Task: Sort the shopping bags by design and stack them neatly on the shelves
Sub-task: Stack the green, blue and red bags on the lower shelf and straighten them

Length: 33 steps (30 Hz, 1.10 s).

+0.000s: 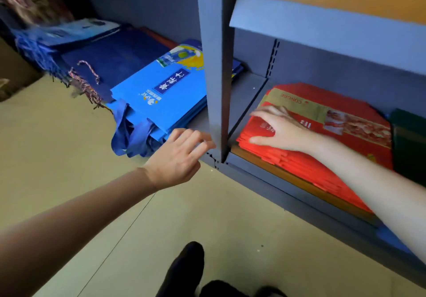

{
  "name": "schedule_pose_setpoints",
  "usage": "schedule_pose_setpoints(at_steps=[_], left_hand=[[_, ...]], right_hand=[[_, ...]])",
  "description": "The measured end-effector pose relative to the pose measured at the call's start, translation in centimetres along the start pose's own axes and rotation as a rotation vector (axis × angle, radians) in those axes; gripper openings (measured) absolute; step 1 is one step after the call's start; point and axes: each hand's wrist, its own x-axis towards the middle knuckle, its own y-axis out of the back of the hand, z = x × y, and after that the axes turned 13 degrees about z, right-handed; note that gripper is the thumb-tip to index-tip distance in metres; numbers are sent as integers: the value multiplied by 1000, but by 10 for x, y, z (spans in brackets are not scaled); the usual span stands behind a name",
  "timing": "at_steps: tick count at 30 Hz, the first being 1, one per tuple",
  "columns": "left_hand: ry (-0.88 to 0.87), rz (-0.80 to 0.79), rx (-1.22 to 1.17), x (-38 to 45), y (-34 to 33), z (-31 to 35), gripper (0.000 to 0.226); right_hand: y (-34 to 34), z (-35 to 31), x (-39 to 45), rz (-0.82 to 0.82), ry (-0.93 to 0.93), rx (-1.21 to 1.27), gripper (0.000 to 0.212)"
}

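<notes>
Red shopping bags [299,158] lay in a flat stack on the low shelf [288,190], at about three o'clock from the middle of the view, with the right hand [279,131] resting palm-down on the top bag, fingers spread and nearly straight toward the stack's left edge. That edge sat just beside the grey upright post [215,66] dividing the bays, and the stack's front edge ran close along the shelf lip. At ten o'clock from the post lay a light blue stack of bags [161,94], its handles hanging over the shelf front toward the floor [161,216]. The left hand [182,156] hovered open, fingers loosely bent and holding nothing, at about five o'clock from that stack, fingertips close to the post's foot. Farther toward ten o'clock sat dark blue bags with rope handles [110,66]. At three o'clock from the red stack, a dark green pile [410,140] touched or nearly touched it. Bare grey shelf showed behind the red stack and between the blue stack and the post.
</notes>
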Motion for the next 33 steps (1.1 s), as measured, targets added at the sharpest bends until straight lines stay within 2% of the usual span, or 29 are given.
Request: schedule_pose_setpoints(at_steps=[2, 4, 7, 9, 11, 12, 14, 16, 17, 20, 21, 24, 29, 33], left_hand=[[37, -1, -141, 6, -16, 20, 46], [164, 6, -296, 16, -31, 45, 52], [523, 1, -491, 51, -43, 71, 58], [754, -25, -556, 85, -55, 71, 54], [859, -116, -534, 116, -69, 61, 50], [875, -184, -518, 126, -77, 56, 51], [897, -340, -494, 137, -93, 50, 54], [899, -436, -481, 137, -104, 50, 61], [877, -450, -465, 136, -107, 51, 67], [801, -437, -400, 126, -112, 52, 76], [791, -434, -390, 123, -112, 53, 77], [764, -466, -375, 121, -113, 53, 80], [738, -562, -364, 123, -114, 51, 85], [755, -608, -384, 129, -113, 46, 87]], right_hand=[[-10, 6, 1, -101, 6, -117, 80], [-17, 10, -8, -64, -45, -159, 90], [-16, 16, -20, -34, -128, -167, 101], [-10, 20, -24, -49, -155, -189, 106], [-1, 24, -31, -67, -221, -155, 109], [4, 29, -36, -41, -277, -86, 108], [17, 40, -48, 109, -430, 83, 96], [33, 56, -68, 237, -566, 106, 88], [41, 63, -81, 235, -616, 65, 92], [55, 73, -120, 25, -730, -30, 119], [58, 74, -131, -42, -746, -59, 122], [64, 74, -144, -177, -744, -230, 118], [55, 67, -124, -353, -691, -533, 124], [48, 69, -108, -419, -770, -415, 128]])
